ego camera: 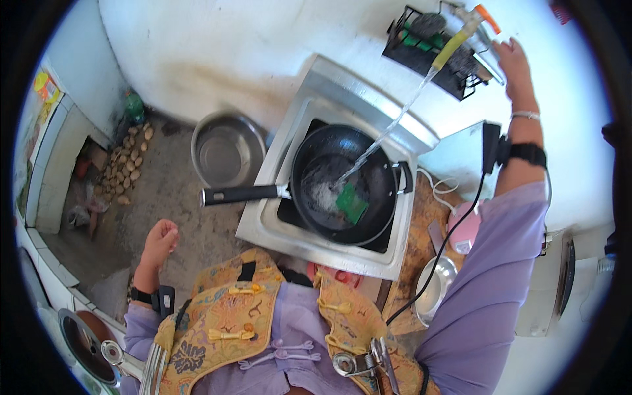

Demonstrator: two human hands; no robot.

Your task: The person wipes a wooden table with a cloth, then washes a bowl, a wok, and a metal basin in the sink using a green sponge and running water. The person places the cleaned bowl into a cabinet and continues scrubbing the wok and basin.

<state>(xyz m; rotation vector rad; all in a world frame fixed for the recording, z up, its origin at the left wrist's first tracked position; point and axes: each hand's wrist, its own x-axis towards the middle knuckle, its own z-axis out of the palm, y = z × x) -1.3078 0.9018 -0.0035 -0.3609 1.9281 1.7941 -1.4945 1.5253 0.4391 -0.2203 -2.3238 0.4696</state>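
Observation:
Water runs from a tap with an orange lever (488, 19) and a yellow hose end (450, 49) into a black wok (316, 163), which sits in a stainless steel sink (276, 222). In the wok lies a green scouring pad (351, 203), partly wet. The wok's long black handle (242, 195) points left. My right hand (513, 59) is raised beside the tap and wire rack, fingers bent; whether it touches anything there is unclear. My left hand (162, 239) hangs over the floor at the left, loosely curled, apart from the wok handle, with nothing visible in it.
A wall-mounted black wire rack (419, 59) holds dark scourers. An empty metal basin (228, 150) stands left of the sink. Potatoes (121, 170) and a green bottle (134, 106) are on the floor. Right of the sink are a metal bowl (435, 291) and a pink appliance (464, 227) on a wooden surface.

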